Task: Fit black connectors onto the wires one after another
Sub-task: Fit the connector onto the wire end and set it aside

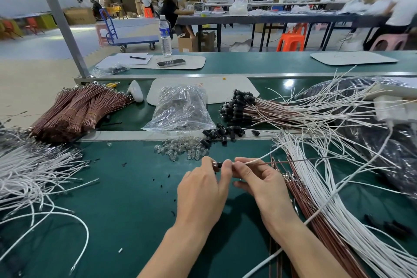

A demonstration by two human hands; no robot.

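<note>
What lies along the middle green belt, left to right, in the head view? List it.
From the left: banded bundles of brown wires → clear plastic bag of small parts → pile of wires tipped with black connectors → large dark plastic bag.

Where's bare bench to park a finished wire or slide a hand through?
Best patch: green mat between the left white wires and the left hand, only small black bits there. Far belt between the two white pads is bare too. Crowded: right wire pile, and clear bulbs and black connectors further back at centre.
</note>
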